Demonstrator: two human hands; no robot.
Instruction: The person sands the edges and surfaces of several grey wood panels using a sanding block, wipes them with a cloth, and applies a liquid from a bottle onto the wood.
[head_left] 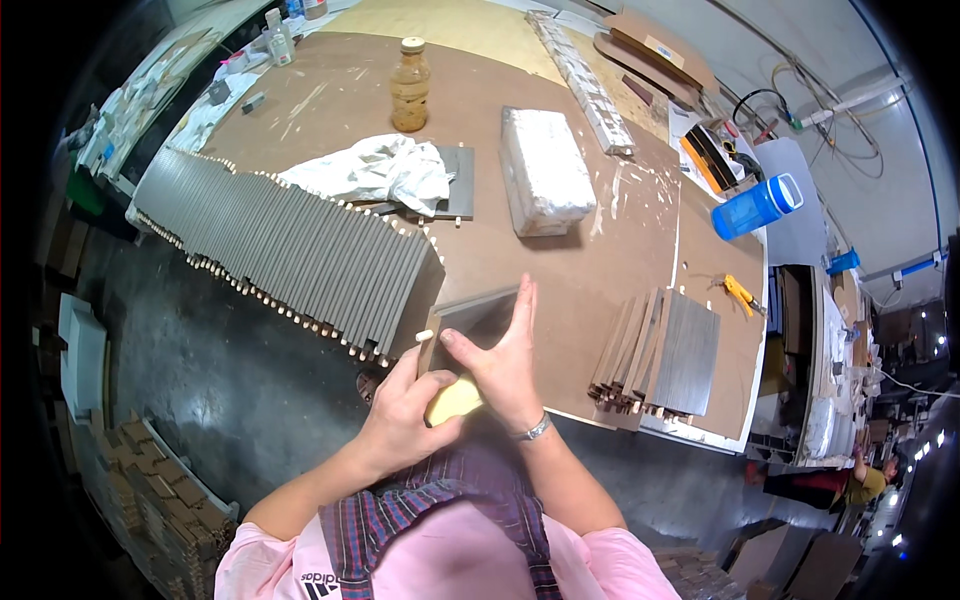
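Just beyond the table's near edge, I hold a grey flat wooden board (482,312) tilted, with a pale dowel (424,335) sticking out at its left edge. My left hand (400,412) is closed around a yellow pad, perhaps a sponge (455,402), against the board's near left side. My right hand (508,368) grips the board, thumb across its face and fingers stretched along its right side. A long row of similar grey boards (290,245) with dowel ends stands on edge to the left. A smaller group of boards (660,350) leans together at the right.
A white wrapped block (545,170), a white cloth (375,170) over a grey board and a jar of brown liquid (410,88) stand on the brown table (620,265). At right are a yellow-handled tool (740,294) and a blue bottle (755,208). Stacked pieces (160,490) stand lower left.
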